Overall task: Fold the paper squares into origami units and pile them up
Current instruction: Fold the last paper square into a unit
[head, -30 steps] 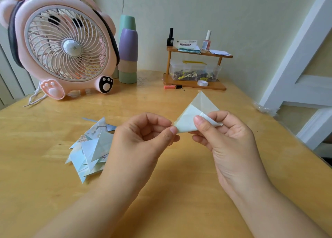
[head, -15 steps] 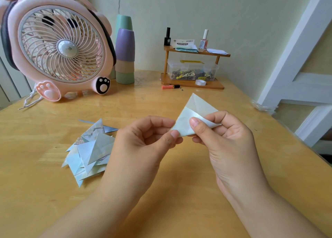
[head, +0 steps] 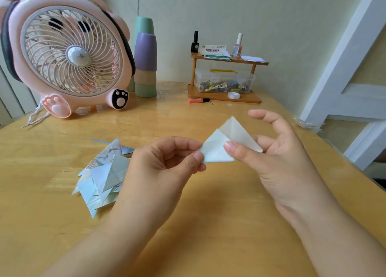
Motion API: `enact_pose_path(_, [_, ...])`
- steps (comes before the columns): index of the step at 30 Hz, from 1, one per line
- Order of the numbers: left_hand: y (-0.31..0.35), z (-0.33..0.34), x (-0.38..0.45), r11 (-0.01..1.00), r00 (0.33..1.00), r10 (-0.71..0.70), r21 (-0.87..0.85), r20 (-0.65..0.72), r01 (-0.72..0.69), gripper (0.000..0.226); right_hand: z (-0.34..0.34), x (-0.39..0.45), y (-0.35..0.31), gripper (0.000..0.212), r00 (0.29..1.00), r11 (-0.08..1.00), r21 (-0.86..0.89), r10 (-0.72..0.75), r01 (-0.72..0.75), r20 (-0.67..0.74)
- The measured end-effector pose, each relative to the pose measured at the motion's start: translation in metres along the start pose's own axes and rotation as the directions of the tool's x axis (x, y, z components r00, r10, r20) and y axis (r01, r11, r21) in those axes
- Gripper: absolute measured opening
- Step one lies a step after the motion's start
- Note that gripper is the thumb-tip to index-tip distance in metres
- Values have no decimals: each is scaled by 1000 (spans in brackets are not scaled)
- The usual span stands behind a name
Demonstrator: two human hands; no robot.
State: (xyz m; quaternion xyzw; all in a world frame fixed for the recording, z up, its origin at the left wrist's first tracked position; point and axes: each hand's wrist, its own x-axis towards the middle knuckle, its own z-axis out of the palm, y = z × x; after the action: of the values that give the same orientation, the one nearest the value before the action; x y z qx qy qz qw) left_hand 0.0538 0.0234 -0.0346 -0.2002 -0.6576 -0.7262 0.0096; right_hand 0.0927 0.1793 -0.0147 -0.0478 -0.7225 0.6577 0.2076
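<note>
A pale folded paper triangle (head: 224,144) hangs above the wooden table (head: 208,224) between both hands. My left hand (head: 163,172) pinches its lower left corner between thumb and curled fingers. My right hand (head: 279,157) pinches the unit's right side, thumb on the front and middle fingers behind it, while its index finger sticks up free of the paper. A pile of folded light-blue units (head: 104,172) lies on the table left of my left hand, partly hidden by it.
A pink desk fan (head: 71,55) stands at the back left with stacked cups (head: 145,65) beside it. A small wooden shelf (head: 225,80) with bottles, sticky notes and a clip box sits at the back. The table's right edge runs near a white door frame (head: 344,57).
My right index finger has lifted off the paper and the hand has opened wider. The unit has tilted slightly. The left hand keeps its pinch.
</note>
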Motion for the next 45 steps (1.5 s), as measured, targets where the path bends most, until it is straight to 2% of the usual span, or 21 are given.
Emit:
enact_pose_path(1, [0, -1, 0, 999, 1000, -3, 33, 15, 2, 19, -4, 1, -2, 57, 996, 998, -36, 49, -46, 76])
enact_pose_path(4, [-2, -1, -1, 992, 998, -12, 128, 59, 4, 19, -7, 1, 0, 33, 967, 987, -137, 116, -86, 225])
enact_pose_path(6, [-1, 0, -1, 991, 998, -14, 135, 63, 5, 17, -6, 0, 4, 30, 970, 984, -159, 111, -78, 215])
enact_pose_path(12, [4, 0, 0, 998, 998, -44, -41, 42, 46, 10, -7, 2, 5, 31, 987, 989, -137, 72, -52, 146])
enact_pose_path(15, [2, -1, 3, 987, 995, -98, -126, 22, 100, 18, -8, 3, 6, 29, 988, 993, -105, 60, -45, 142])
enact_pose_path(18, [-1, -4, 4, 977, 987, -159, -142, 34, 162, 29, -9, 3, 5, 29, 990, 996, -87, 42, -31, 136])
enact_pose_path(22, [0, -5, 4, 952, 975, -202, -217, 90, 217, 18, -9, 3, 6, 28, 991, 997, -70, 29, -19, 134])
enact_pose_path(27, [2, -4, 4, 954, 980, -177, -230, 86, 193, 12, -6, 2, 6, 22, 991, 1000, -14, 24, -23, 135])
enact_pose_path(32, [2, -4, 4, 949, 982, -177, -255, 60, 186, 10, -4, 1, 8, 30, 992, 999, -15, 33, -32, 118])
enact_pose_path(36, [0, -4, 3, 966, 983, -181, -186, 17, 181, 12, -3, 1, 10, 33, 995, 999, -29, 39, -36, 92])
enact_pose_path(41, [-1, -1, 3, 972, 987, -157, -180, -28, 150, 18, 0, 0, 11, 33, 998, 998, -44, 36, -33, 60])
enact_pose_path(45, [1, -2, 3, 954, 987, -159, -253, 17, 158, 20, 0, 2, 12, 37, 999, 999, -37, 23, -22, 33])
